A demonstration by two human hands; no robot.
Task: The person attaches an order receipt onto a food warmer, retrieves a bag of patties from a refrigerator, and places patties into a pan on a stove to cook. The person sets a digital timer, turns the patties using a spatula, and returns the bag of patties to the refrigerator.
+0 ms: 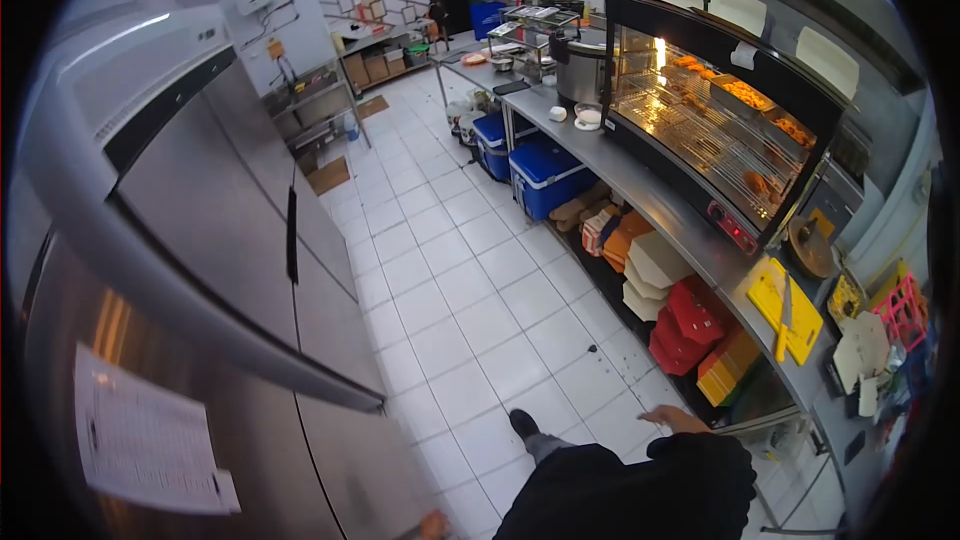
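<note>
My right hand (676, 419) hangs beside my dark sleeve, near the front of the steel counter (650, 195). Its fingers reach forward, a little apart, with nothing in them. Closest to it on the lower shelf are red folded boxes (688, 325) and yellow-orange boxes (728, 368). My left hand (434, 524) shows only as a small blurred patch at the bottom edge, near the steel refrigerator (225, 210); its fingers cannot be made out. One dark shoe (522, 424) is on the white tiles.
A lit food warmer (700, 105) with fried food stands on the counter. Nearby lies a yellow cutting board (785, 310) bearing a knife (785, 315). Blue coolers (548, 180) sit below. The tiled aisle (450, 280) runs between refrigerator and counter; papers (150, 430) hang at left.
</note>
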